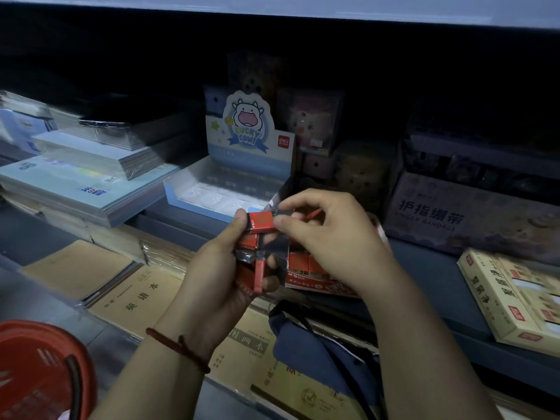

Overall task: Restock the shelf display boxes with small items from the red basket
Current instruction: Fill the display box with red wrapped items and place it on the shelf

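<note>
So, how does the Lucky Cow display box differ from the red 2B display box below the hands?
The Lucky Cow display box is pale blue and white with a tall cartoon header; the red 2B display box is red and low. The first sits fully in view, the second is partly hidden behind the right hand. Both are open cardboard boxes.

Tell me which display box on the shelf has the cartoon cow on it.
The pale blue display box behind the hands, its upright header card reading Lucky Cow. The red display box under the right hand and the dark finger bandage box show no cow.
</note>
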`<state>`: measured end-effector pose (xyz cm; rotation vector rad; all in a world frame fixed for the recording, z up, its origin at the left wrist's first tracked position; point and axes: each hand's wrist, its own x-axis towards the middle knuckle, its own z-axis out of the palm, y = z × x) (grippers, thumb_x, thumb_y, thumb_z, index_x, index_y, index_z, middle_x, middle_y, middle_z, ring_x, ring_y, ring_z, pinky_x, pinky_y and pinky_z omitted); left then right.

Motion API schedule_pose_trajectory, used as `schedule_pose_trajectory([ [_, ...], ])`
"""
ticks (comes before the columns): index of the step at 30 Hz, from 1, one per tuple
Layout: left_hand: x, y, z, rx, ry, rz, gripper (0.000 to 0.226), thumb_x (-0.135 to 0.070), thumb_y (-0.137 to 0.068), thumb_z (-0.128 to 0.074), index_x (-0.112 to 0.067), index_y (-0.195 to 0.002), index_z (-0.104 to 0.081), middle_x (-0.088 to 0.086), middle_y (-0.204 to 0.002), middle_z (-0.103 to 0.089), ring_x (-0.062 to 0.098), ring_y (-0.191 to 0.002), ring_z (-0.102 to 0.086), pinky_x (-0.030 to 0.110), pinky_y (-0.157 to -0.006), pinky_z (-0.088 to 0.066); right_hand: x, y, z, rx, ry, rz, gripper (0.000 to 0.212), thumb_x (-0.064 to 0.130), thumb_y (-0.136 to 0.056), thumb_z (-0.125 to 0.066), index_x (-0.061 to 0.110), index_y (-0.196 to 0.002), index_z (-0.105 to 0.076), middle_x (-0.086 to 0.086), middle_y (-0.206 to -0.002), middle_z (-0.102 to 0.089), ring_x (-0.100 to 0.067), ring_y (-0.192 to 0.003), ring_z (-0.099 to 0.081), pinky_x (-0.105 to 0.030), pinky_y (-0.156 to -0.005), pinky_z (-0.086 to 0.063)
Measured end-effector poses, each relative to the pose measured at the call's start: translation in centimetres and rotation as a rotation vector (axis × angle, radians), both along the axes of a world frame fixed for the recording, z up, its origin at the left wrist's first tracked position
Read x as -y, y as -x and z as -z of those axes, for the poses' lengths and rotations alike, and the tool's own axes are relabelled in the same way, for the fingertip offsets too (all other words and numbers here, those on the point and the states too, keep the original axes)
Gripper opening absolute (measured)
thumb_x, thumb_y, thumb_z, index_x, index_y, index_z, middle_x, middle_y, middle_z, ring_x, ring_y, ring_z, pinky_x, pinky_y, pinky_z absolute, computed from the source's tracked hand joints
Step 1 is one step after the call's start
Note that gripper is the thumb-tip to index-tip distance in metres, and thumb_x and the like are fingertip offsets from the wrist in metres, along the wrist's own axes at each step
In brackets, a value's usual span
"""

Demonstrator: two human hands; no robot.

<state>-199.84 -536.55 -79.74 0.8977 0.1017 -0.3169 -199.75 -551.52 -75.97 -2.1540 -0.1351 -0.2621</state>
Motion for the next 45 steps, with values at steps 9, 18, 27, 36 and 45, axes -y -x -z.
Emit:
schedule_pose_trajectory([
  [9,-0.7,0.8,0.1,0.065,-0.070,0.055,0.052,-0.040,-0.097,-0.061,0.004,-0.124,-0.065,0.019,-0.093,-0.064,0.020,-0.056,-0.055,0.026,-0.043,-0.042,-0.7,0.4,0.4,-0.096,-0.257,0.045,0.011,0.029,-0.082,-0.083,0.021,-0.087,-0.078,0.004,-0.073,-0.075,-0.023,-0.087,-0.073,-0.044,-0.082,-0.062],
  [18,-0.8,0.8,0.0,0.036,-0.118,0.060,0.039,-0.042,-0.099,-0.056,-0.011,-0.108,-0.078,0.009,-0.082,-0.063,0.018,-0.052,-0.051,0.023,-0.041,-0.037,0.9,0.4,-0.2,-0.218,-0.823,-0.045,0.020,-0.006,-0.090,-0.068,0.004,-0.107,-0.069,-0.014,-0.083,-0.071,-0.017,-0.069,-0.066,-0.023,-0.061,-0.055],
  [27,-1.0,0.8,0.3,0.060,-0.118,0.065,0.028,-0.015,-0.086,-0.047,0.001,-0.103,-0.063,0.013,-0.079,-0.061,0.019,-0.052,-0.048,0.024,-0.041,-0.035,1.2,0.7,0.1,-0.271,-0.921,0.076,0.010,-0.012,-0.089,-0.062,-0.006,-0.097,-0.064,-0.028,-0.107,-0.070,-0.035,-0.084,-0.077,-0.041,-0.086,-0.062],
  [36,-0.8,1.1,0.4,0.114,-0.179,0.086,0.023,-0.014,-0.092,-0.063,-0.005,-0.111,-0.073,0.012,-0.092,-0.069,0.013,-0.054,-0.049,0.022,-0.040,-0.036,1.4,0.5,0.3,-0.272,-0.750,0.068,0.019,-0.002,-0.089,-0.067,0.008,-0.102,-0.077,-0.019,-0.093,-0.077,-0.020,-0.076,-0.071,-0.026,-0.061,-0.053],
  [45,-0.7,1.2,0.5,0.163,-0.226,0.051,0.029,-0.023,-0.091,-0.067,-0.018,-0.118,-0.075,0.004,-0.096,-0.072,0.012,-0.058,-0.047,0.022,-0.044,-0.036,1.5,0.6,0.2,-0.270,-0.759,0.064,0.011,-0.005,-0.088,-0.068,0.003,-0.092,-0.075,-0.015,-0.082,-0.075,-0.019,-0.073,-0.067,-0.026,-0.063,-0.056],
])
